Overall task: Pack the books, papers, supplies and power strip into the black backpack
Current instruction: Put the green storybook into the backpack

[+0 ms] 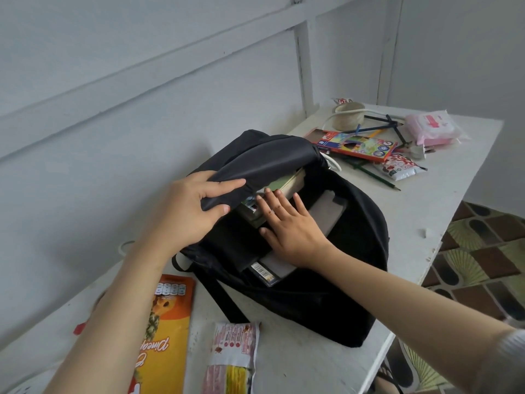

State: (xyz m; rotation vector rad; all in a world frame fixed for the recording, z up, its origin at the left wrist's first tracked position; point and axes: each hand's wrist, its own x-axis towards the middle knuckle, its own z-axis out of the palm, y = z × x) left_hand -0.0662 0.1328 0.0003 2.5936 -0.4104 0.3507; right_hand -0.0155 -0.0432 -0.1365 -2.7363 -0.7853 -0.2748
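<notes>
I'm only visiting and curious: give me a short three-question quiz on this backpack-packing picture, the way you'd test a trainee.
1. True or false: the left hand grips the flap of the black backpack.
2. The right hand is: A) flat on the books inside the backpack; B) gripping the flap; C) curled into an empty fist.
3. Fill in: the coloured pencil box lies ___ the backpack (inside/outside).
Key: 1 true; 2 A; 3 outside.
</notes>
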